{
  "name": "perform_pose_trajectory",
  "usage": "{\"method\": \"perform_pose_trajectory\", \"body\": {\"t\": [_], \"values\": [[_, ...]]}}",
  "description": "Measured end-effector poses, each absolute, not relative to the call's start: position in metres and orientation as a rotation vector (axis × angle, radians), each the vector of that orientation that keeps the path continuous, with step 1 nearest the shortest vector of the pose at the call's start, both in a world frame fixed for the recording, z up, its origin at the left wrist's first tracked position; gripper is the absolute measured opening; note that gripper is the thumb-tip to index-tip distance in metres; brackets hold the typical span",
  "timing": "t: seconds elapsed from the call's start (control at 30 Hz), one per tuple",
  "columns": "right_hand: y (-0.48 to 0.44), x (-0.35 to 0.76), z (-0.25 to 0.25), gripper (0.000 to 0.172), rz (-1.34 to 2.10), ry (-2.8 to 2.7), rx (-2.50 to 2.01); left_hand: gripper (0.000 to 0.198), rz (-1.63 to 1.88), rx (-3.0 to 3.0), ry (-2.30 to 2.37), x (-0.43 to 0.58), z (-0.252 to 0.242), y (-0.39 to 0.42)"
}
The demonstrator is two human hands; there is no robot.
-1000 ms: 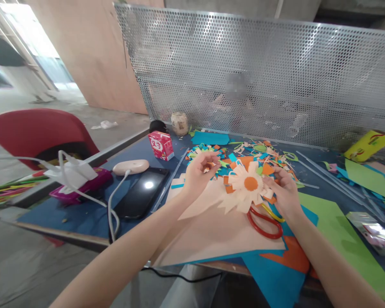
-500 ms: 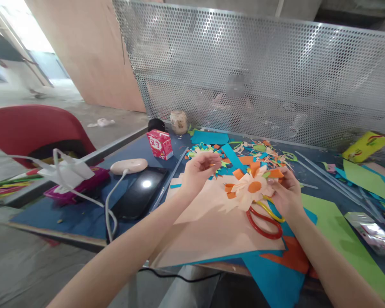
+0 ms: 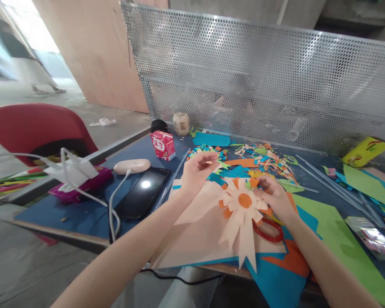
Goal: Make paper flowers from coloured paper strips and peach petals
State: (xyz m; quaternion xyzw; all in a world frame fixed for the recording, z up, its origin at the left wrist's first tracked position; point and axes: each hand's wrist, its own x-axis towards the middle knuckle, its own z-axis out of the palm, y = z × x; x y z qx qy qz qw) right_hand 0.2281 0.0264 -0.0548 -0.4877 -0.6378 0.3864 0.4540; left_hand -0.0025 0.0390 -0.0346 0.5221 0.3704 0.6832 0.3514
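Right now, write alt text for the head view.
The right hand holds a peach-and-orange paper flower over peach paper, near scissors; the left hand is curled nearby. A phone and paper scraps lie on the blue table.

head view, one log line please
right hand: holding round orange-centred cream paper rosette | left hand: curled, grip unclear | red-handled scissors: partly hidden

On the table (image 3: 93, 219), a paper flower (image 3: 244, 199) is sitting over a paper sheet (image 3: 195, 241), just left of the scissors (image 3: 269, 239). Another sheet (image 3: 336, 233) is lying to the right. Left of the flower, a phone (image 3: 144, 199) is resting, with a carton (image 3: 163, 146) standing behind it and a jar (image 3: 181, 124) farther back. Paper scraps (image 3: 267, 157) are spreading behind the flower; a perforated panel (image 3: 259, 60) is standing behind everything there. A chair (image 3: 41, 124) is standing beyond the table's left edge.
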Motion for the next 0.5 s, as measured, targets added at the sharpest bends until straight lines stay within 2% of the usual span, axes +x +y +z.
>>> {"method": "perform_pose_trajectory", "body": {"t": [0.13,0.3,0.5], "values": [[0.02,0.224,-0.052,0.021,0.806,-1.796,-1.202,0.02,1.807,1.414,1.001,-0.004,-0.034,0.04],[0.018,0.222,-0.054,0.018,0.814,-1.874,-1.179,0.012,1.906,1.384,0.998,-0.007,-0.027,0.041],[0.02,0.224,-0.054,0.019,0.797,-1.897,-1.218,0.013,2.277,1.246,0.866,-0.029,-0.011,0.05]]}}
